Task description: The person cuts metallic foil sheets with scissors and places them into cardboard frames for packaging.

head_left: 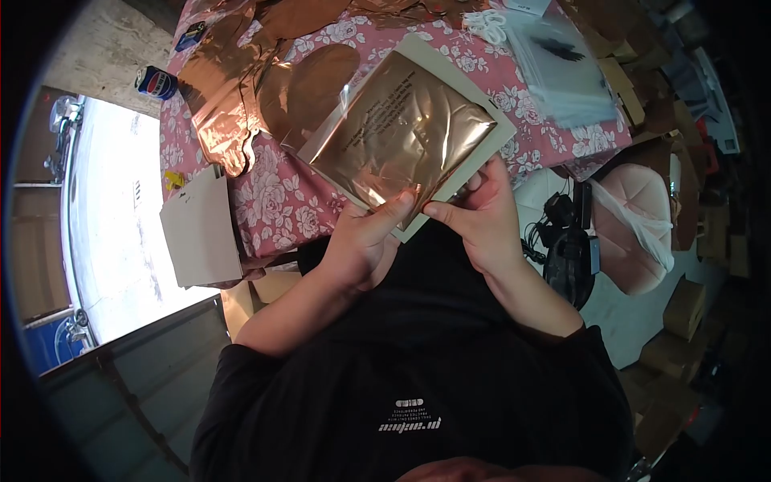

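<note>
A flat packet of shiny copper-coloured foil (401, 145), with small dark print on its surface, lies against a pale cardboard sheet (502, 132) slightly larger than itself. Both are tilted in front of me, above the table's near edge. My left hand (365, 241) pinches the lower edge, its thumb pressed on the foil. Close beside it, my right hand (484, 213) grips the near right edge with the thumb on top and the fingers behind the cardboard. Most of the fingers of both hands are hidden underneath.
A pink flowered tablecloth (281, 193) carries loose copper foil sheets (225, 96), clear plastic bags (558, 68), white cord (486, 26) and a blue can (155, 83). Pale cardboard (201, 229) stands at the left. A cushioned stool (630, 233) and a black bag (569, 257) are at right.
</note>
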The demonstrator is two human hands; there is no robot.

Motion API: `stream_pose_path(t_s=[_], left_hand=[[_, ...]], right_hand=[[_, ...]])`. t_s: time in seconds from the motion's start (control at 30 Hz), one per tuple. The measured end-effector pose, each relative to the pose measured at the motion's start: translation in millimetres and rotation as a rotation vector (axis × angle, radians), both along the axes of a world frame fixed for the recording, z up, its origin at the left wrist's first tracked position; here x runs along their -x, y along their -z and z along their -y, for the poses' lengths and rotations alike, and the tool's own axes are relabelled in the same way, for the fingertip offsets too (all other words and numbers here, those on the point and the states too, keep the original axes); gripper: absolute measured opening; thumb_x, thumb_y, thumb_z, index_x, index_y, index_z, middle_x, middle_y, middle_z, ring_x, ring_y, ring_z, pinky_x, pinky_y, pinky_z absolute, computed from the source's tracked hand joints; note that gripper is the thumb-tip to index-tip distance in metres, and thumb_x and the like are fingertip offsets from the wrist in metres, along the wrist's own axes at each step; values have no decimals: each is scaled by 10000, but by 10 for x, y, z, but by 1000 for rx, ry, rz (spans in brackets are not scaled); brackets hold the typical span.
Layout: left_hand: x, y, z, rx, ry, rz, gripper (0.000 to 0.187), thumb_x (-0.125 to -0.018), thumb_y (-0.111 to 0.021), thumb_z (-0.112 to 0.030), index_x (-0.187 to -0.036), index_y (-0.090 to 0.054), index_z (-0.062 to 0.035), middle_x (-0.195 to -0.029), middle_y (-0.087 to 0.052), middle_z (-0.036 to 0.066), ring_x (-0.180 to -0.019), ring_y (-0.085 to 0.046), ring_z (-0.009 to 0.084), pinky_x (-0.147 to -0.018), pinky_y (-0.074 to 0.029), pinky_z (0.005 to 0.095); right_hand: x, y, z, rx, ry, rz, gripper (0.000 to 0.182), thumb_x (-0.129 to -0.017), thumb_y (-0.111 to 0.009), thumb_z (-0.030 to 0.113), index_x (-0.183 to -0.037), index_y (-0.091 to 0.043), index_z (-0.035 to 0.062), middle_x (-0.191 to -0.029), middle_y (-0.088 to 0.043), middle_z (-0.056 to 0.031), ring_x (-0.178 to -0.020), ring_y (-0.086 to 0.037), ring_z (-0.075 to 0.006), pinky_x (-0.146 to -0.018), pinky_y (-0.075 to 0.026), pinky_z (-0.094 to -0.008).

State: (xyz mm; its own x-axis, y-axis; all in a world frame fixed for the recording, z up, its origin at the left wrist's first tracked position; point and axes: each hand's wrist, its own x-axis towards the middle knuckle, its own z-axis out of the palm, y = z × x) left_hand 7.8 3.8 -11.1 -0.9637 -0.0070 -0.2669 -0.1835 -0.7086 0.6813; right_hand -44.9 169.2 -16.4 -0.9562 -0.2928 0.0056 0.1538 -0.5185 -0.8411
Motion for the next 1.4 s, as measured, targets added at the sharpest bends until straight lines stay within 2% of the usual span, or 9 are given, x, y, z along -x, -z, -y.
stream_pose_path(t_s=[0.33, 0.6, 0.73, 0.87, 1.0, 1.07, 1.17, 1.23, 1.4], left_hand=[[-29, 6, 67, -79, -22, -25, 298, -1088, -633, -71, -1385, -626, -48, -1410, -676, 78, -1344, -607, 203, -1185, -436, 418], [9, -64, 34, -30, -62, -76, 275, -1082, -597, -2, -1353, -637, -31, -1407, -683, 122, -1312, -643, 228, -1143, -501, 438], [14, -96, 100, -69, -16, -53, 258, -1073, -609, -22, -1329, -637, -10, -1393, -687, 134, -1297, -656, 248, -1120, -520, 450], [27, -22, 584, 27, -106, -138, 437, -1067, -652, -265, -1406, -599, 6, -1409, -673, 178, -1321, -641, 305, -1125, -515, 483], [97, -144, 1020, -247, 38, -172, 576, -1100, -592, -278, -1565, -479, 43, -1424, -674, 178, -1327, -643, 298, -1099, -534, 437], [129, -130, 1111, 145, 142, -120, 507, -1105, -585, -198, -1557, -505, 17, -1391, -700, 150, -1281, -671, 245, -1057, -550, 366], [107, -114, 968, 388, 136, -87, 432, -1070, -619, -99, -1486, -571, 9, -1326, -710, 99, -1225, -665, 178, -1055, -529, 343], [69, -116, 945, 521, 168, -7, 424, -1027, -672, -10, -1445, -605, -4, -1261, -704, 34, -1183, -643, 116, -1053, -506, 320], [-5, -138, 832, 493, 172, -85, 402, -1050, -712, -83, -1432, -601, -27, -1249, -713, 14, -1143, -645, 88, -1003, -504, 277]], right_hand=[[30, 108, -155, -81, -99, -6, 600, -836, -792, -187, -1348, -585, 46, -1221, -750, -82, -1135, -724, -177, -1004, -594, -348], [75, 70, -333, 72, -74, 264, 248, -1033, -676, -6, -1269, -655, 69, -1156, -762, -60, -1047, -736, -161, -851, -610, -316], [92, 201, -338, 63, -27, 241, 226, -1021, -682, -29, -1224, -668, 69, -1072, -758, -51, -948, -730, -152, -820, -608, -313], [119, 211, -470, 12, -86, 101, 229, -997, -707, -40, -1198, -668, 63, -977, -730, -37, -834, -708, -152, -749, -614, -307], [74, 239, -601, -77, -97, 57, 298, -960, -747, -33, -1234, -667, 52, -1040, -736, -52, -834, -719, -166, -693, -619, -310], [69, 247, -677, -81, -205, 56, 365, -966, -736, -9, -1320, -654, 24, -1170, -741, -74, -958, -735, -173, -816, -621, -323], [34, 221, -685, -57, -115, 105, 395, -1033, -642, 34, -1421, -610, -29, -1262, -737, -104, -1154, -701, -176, -1048, -526, -331], [55, 189, -690, -72, -110, 155, 361, -1042, -632, 33, -1398, -623, -26, -1246, -741, -98, -1135, -706, -169, -1026, -531, -323], [74, 208, -751, -85, -218, 165, 185, -1020, -692, 11, -1205, -684, 14, -1017, -713, 1, -924, -659, -82, -881, -528, -262]])
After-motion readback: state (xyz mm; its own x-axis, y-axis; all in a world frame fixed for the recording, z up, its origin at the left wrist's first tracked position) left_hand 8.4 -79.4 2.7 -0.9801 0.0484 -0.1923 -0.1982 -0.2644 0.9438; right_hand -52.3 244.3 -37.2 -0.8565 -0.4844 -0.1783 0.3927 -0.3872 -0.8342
